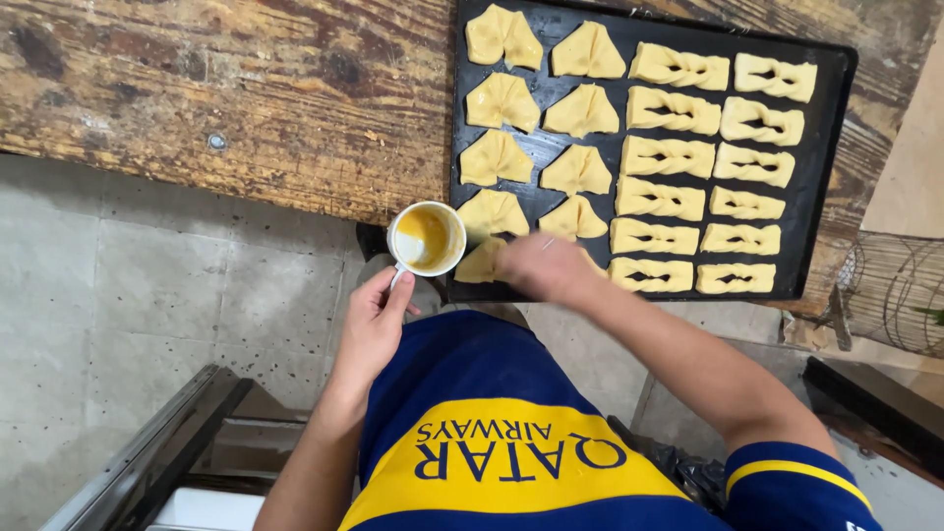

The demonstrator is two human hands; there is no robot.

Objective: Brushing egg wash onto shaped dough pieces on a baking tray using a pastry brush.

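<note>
Left hand (372, 329) holds cup (426, 239), yellow liquid inside.

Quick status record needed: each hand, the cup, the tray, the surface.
left hand: holds white cup by its handle, off the table edge
cup contents: yellow liquid, low in the cup
right hand: blurred, over the near-left pastries; any tool in it cannot be made out
tray: black, on worn wooden table
pastries: folded pieces in the left columns, slit rectangles in the right columns

Even soft daylight, faint shadows, right hand (543, 265) motion-blurred, wide-angle edge distortion
</note>
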